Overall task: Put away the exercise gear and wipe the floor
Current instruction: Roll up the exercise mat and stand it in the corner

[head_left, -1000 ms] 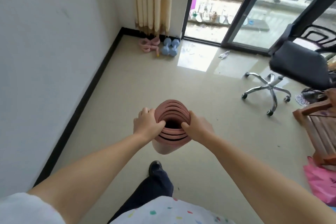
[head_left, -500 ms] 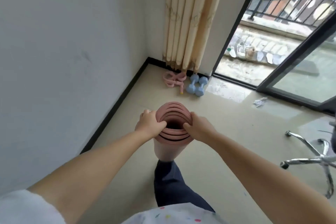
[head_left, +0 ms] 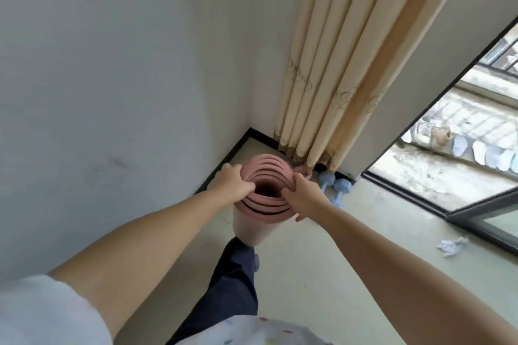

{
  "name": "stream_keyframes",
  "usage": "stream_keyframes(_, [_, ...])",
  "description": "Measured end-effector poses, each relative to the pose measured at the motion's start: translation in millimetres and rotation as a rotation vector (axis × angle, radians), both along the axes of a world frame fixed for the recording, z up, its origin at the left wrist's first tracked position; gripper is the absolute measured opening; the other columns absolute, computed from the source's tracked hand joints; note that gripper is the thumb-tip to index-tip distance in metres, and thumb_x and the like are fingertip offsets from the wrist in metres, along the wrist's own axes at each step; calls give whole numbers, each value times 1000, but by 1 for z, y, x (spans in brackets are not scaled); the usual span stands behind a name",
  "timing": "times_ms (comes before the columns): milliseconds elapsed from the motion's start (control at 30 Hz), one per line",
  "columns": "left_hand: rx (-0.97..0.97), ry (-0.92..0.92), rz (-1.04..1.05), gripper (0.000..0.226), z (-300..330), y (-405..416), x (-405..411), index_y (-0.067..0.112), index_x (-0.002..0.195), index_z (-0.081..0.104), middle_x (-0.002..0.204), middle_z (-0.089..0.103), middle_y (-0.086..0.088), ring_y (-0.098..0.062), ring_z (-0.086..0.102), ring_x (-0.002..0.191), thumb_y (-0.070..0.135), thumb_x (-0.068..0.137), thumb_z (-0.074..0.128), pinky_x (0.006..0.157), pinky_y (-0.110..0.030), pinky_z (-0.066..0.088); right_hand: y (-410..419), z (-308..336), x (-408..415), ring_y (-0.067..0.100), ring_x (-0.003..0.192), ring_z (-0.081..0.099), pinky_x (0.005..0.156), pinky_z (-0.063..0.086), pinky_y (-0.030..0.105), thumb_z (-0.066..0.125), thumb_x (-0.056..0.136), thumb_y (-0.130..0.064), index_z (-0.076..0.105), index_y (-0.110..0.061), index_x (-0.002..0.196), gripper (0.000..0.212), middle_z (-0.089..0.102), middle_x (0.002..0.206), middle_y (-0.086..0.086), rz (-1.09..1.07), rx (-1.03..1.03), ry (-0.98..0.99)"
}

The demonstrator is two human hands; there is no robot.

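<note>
We hold the rolled yoga mat point(head_left: 256, 228) upright, left hand point(head_left: 230, 184) and right hand point(head_left: 304, 196) gripping its top rim; it seems light, soft, and likely to unroll.

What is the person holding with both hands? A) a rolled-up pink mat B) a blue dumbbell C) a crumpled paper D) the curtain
A: the left hand and right hand each grip the top rim of the rolled-up pink mat, while the blue dumbbells lie on the floor beside the curtain.
</note>
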State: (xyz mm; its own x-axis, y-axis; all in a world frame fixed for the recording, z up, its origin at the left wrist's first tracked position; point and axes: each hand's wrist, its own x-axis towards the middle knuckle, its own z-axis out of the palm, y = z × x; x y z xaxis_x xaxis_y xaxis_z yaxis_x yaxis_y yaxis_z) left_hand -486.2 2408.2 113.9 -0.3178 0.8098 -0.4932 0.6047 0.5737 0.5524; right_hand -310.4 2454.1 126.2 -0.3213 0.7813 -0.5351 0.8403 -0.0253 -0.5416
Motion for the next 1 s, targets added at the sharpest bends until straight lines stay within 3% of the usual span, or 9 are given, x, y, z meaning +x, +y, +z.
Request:
stream_keyframes(133, [-36,-48,21,48,-27,99,-25,15,102,59,108,59,-9,-25,62,87,37,58,56,79,-40,55,106,-19,-25,18,68,62,39,48,21,46,94,-28,41,-16,128,36,55,100,5,10,-43,-1])
stream_keyframes(267, [-64,-66,18,53,-33,199,-51,18,105,62,106,64,-9,-26,64,90,37,56,57,82,-39,56,201,-33,-49,3,59,49,35,33,10,48,94,-29,44,-13,128,37,57,103,4,1,-33,10])
stream_keyframes(400, [-124,-80,-15,45,-32,280,-63,22,120,52,108,63,-3,-25,63,92,28,77,63,75,-34,55,275,-45,-65,11,56,55,31,36,13,49,92,-27,42,-13,128,39,56,102,7,-104,-150,14])
stream_keyframes(500, [-94,-114,95,45,-54,331,-78,17,124,54,118,64,-7,-28,62,100,25,81,65,79,-30,52,334,-62,-89,15,62,56,42,41,17,49,92,-26,41,-15,132,42,59,108,7,-67,-145,26])
stream_keyframes(600, [-58,-159,222,44,-78,372,-98,9,130,54,126,60,-14,-30,57,114,10,87,61,81,-22,38,388,-82,-122,20,77,55,51,44,19,50,93,-25,36,-16,139,50,59,117,12,39,-109,26])
stream_keyframes(733, [-54,-137,254,49,-112,420,-125,8,137,43,134,54,-15,-32,51,121,7,90,56,79,-17,34,439,-118,-153,32,91,64,77,56,39,52,92,-27,32,-18,143,56,56,126,14,30,-121,32])
stream_keyframes(800, [-73,-119,236,52,-131,446,-139,12,140,41,134,54,-16,-33,52,121,11,90,56,88,-25,39,460,-139,-166,36,107,60,92,52,43,53,91,-26,34,-18,142,55,55,129,15,2,-129,60])
stream_keyframes(833, [-87,-112,229,53,-140,460,-145,14,140,41,134,54,-15,-33,53,120,12,89,57,92,-30,41,470,-152,-173,35,112,57,96,48,38,53,92,-24,37,-17,141,52,56,129,14,-19,-131,66])
stream_keyframes(1000, [-123,-55,175,57,-200,526,-184,23,141,37,126,58,-11,-33,58,109,21,87,57,80,-32,46,528,-211,-211,33,116,54,90,41,31,52,92,-23,46,-10,133,43,58,126,12,-92,-38,36])
